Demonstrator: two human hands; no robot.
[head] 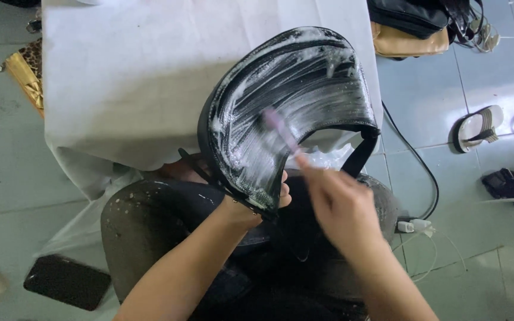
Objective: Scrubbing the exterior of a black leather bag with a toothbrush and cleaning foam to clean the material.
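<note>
Both hands [334, 199] raised, fingers [304, 166] closed

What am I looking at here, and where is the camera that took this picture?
No machine here: the camera sits on a person's head and looks down at their own two bare hands. The left hand grips the lower edge of a black curved handbag smeared with white foam. The right hand holds a thin brush, blurred, against the foamy side. Behind the bag is a table under a white cloth. On the tiled floor lie sandals, a black cable and more bags.
</note>
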